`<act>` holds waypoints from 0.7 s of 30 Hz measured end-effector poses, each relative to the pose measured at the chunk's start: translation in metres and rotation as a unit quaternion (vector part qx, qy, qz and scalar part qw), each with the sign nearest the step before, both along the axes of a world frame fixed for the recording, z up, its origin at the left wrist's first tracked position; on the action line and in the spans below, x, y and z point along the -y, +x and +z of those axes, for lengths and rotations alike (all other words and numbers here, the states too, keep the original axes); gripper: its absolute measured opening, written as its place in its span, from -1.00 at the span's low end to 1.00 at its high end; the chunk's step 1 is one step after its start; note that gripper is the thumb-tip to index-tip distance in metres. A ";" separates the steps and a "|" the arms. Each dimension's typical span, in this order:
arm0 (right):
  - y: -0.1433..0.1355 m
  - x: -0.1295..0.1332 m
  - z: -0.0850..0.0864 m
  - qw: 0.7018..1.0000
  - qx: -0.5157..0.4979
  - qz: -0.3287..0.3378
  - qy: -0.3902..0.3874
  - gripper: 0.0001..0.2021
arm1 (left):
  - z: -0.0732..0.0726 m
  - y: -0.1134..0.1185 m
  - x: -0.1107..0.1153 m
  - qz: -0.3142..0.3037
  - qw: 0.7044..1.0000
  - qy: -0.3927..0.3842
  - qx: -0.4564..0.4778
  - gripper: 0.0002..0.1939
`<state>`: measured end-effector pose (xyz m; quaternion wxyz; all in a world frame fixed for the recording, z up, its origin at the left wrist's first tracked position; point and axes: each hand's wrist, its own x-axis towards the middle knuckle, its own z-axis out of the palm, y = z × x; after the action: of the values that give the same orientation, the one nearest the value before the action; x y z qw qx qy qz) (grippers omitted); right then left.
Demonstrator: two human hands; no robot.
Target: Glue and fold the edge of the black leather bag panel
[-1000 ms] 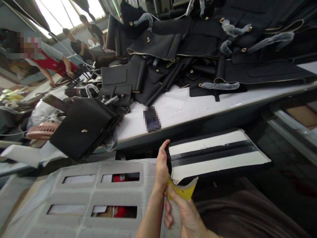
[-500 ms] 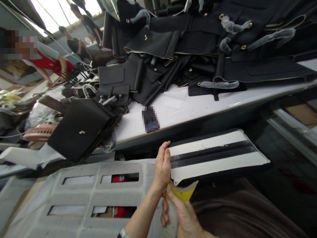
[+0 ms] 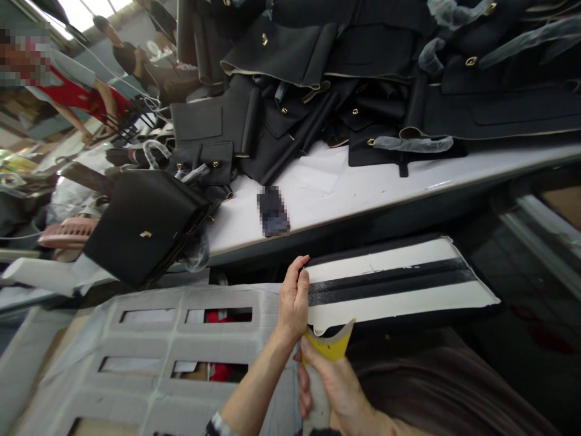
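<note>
A person's left hand (image 3: 293, 300) pinches a cream-and-black panel's (image 3: 399, 284) end while the right hand (image 3: 331, 378) grips a yellow scraper (image 3: 327, 346); a loose pinch could let it slide.

White table (image 3: 345, 200) under heaped black bag panels (image 3: 318, 79)

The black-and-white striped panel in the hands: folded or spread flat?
Spread flat. The striped panel lies open at full length, left hand pinching its end, right hand holding a yellow scraper at its edge.
</note>
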<state>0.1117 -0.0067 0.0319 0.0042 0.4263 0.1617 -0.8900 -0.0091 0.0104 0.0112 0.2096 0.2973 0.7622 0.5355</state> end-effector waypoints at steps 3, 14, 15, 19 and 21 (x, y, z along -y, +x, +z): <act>0.002 -0.005 -0.001 1.000 -0.003 0.028 0.002 -0.26 | -0.001 0.000 0.000 0.003 1.000 -0.006 -0.006 -0.62; 0.010 -0.014 -0.010 0.997 -0.021 0.078 -0.016 -0.32 | 0.002 0.001 -0.002 0.010 1.000 -0.025 -0.009 -0.64; 0.011 -0.015 -0.011 0.997 -0.023 0.078 -0.011 -0.33 | 0.002 0.001 -0.003 0.010 1.000 -0.027 -0.009 -0.64; 0.011 -0.019 -0.013 0.996 -0.032 0.085 -0.003 -0.33 | 0.002 0.001 -0.006 0.013 0.999 -0.042 -0.021 -0.65; 0.009 -0.019 -0.014 0.994 -0.044 0.100 -0.010 -0.32 | 0.004 -0.001 -0.003 0.018 0.998 -0.056 -0.035 -0.65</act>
<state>0.1204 0.0127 0.0175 0.0904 0.3681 0.1947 -0.9047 -0.0099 0.0136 0.0148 0.1895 0.2903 0.8030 0.4847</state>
